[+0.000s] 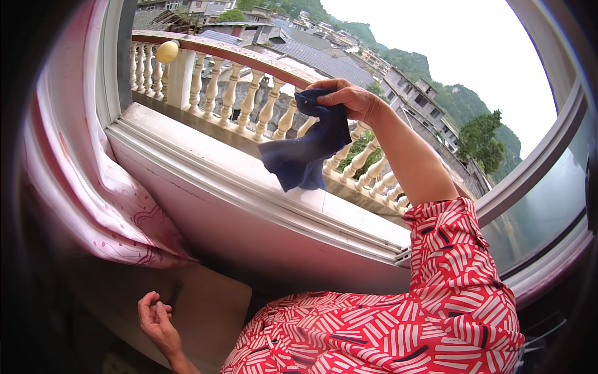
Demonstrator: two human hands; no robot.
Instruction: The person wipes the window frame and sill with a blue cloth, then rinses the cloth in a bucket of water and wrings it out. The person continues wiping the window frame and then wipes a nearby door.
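My right hand [348,98] grips a dark blue cloth [310,149] by its upper end, between thumb and fingers. The cloth hangs down in the window opening, above the white window sill [243,161]. Its lower edge spreads wide and loose. Low in the view, my left hand [156,315] is raised with fingers curled and holds nothing. Behind that hand is a brownish flat panel [210,299], dim and partly in shadow.
A pink-and-white curtain [126,219] hangs at the left. The sliding window's lower track [210,182] crosses ahead, and a glass pane [537,215] stands at the right. Outside runs a balcony balustrade [229,93] with a yellow round object [167,52] on it.
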